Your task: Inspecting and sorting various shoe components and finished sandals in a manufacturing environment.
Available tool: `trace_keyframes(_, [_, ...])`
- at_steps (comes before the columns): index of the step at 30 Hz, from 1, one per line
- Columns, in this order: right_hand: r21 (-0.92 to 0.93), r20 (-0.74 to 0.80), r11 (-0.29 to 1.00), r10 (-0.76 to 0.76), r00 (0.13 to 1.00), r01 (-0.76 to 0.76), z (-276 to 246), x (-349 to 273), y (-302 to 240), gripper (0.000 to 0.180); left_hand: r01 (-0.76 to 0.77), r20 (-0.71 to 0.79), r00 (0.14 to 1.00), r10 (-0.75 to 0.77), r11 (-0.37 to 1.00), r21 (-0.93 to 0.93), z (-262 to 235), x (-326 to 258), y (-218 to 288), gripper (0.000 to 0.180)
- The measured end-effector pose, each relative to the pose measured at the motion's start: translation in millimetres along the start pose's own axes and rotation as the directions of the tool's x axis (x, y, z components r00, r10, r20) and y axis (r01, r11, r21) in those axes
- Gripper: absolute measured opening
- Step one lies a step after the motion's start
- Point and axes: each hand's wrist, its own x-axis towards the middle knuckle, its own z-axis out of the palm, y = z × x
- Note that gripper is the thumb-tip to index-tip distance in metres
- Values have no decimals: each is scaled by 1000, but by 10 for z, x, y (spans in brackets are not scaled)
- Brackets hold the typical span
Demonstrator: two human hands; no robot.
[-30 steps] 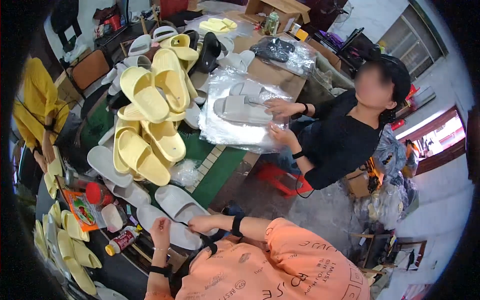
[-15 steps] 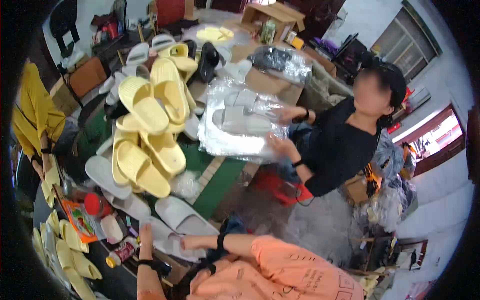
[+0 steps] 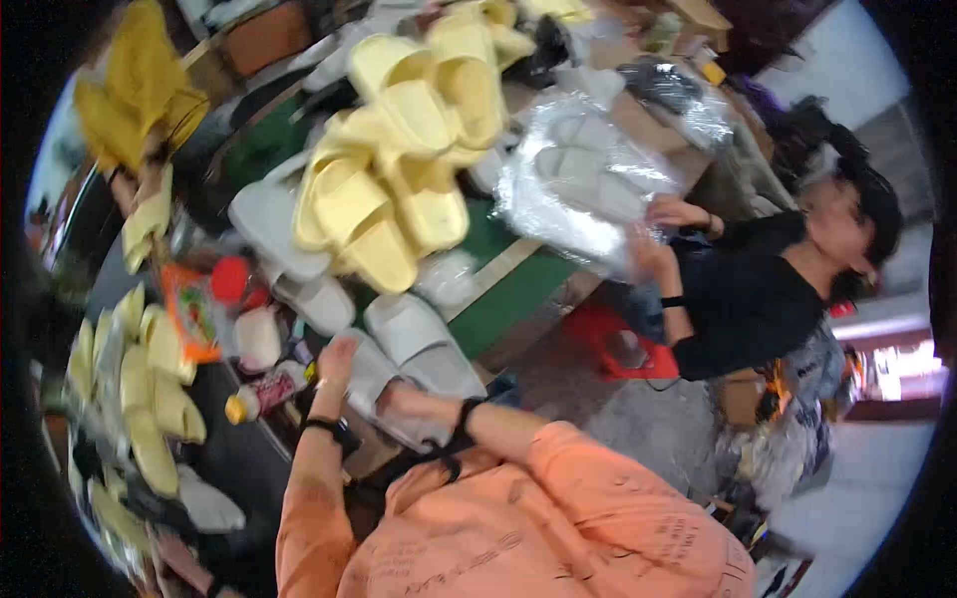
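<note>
A light grey slide slipper (image 3: 367, 367) lies at the near edge of the table, in front of my body. My left hand (image 3: 337, 361) is closed on its far left edge. At the strap, near the slipper's middle, is my right hand (image 3: 407, 401), its fingers curled against it and partly blurred. Touching this slipper on the right is a second grey slipper (image 3: 411, 334). Other grey slippers (image 3: 274, 229) lie beyond, beside a heap of pale yellow slippers (image 3: 344, 204). A crumpled clear plastic piece (image 3: 446, 277) sits next to the heap.
Across the table, a person in black (image 3: 763, 284) handles grey slippers in clear plastic (image 3: 583, 179). To the left stand a red-lidded jar (image 3: 229, 281) and a bottle (image 3: 267, 391). More yellow slippers (image 3: 140, 379) and a person in yellow (image 3: 140, 90) are farther left.
The view has swung, so the table's things appear farther right and higher. Both my hands stay at the grey slipper. The person in black has hands nearer the plastic's near right edge.
</note>
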Motion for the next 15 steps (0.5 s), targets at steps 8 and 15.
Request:
trace_keyframes(8, [-15, -42, 729, 683, 729, -684, -1358, -1108, -1030, 21, 321, 19, 826, -563, 443, -837, -154, 95, 463, 16])
trace_keyframes(15, [-29, -173, 779, 613, 771, -626, -1569, -1491, -1197, 20, 122, -112, 982, -152, 963, -241, -112, 147, 501, 16])
